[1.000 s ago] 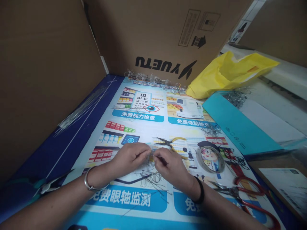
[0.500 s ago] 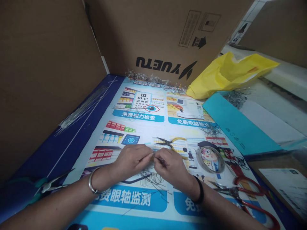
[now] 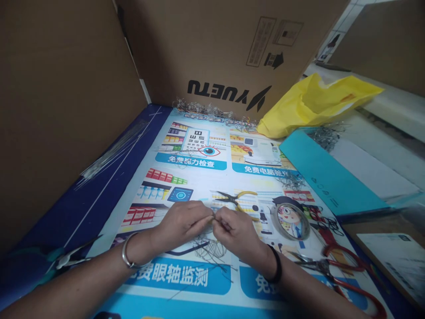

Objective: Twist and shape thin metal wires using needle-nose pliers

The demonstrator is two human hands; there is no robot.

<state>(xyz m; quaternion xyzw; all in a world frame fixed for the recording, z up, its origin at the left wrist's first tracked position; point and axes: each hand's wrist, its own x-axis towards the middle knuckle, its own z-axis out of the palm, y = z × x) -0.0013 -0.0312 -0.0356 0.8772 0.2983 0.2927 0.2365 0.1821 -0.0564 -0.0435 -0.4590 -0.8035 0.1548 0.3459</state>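
Closed in a pinch, my left hand (image 3: 186, 221) meets my right hand (image 3: 234, 228) fingertip to fingertip over the printed sheet (image 3: 206, 181). Both seem to grip a thin wire between the fingers, though the held part is mostly hidden. Beneath them lies a loose tangle of thin wires (image 3: 212, 252), some of it looped. Just beyond my right hand are yellow-handled pliers (image 3: 236, 199), partly covered by that hand. A roll of clear tape (image 3: 278, 226) sits to its right. Red-handled scissors (image 3: 327, 266) lie beside my right forearm.
Green-handled cutters (image 3: 61, 261) lie left of my left forearm. Straight wires (image 3: 113, 153) rest along the left edge. Wire clusters (image 3: 202, 107) line the back by a cardboard wall (image 3: 159, 53). A yellow bag (image 3: 308, 106) and turquoise box (image 3: 332, 177) stand right.
Both hands stay pinched together at nearly the same spot, with slight finger movement. The wire loops beneath them look a little different. The view has shifted slightly.
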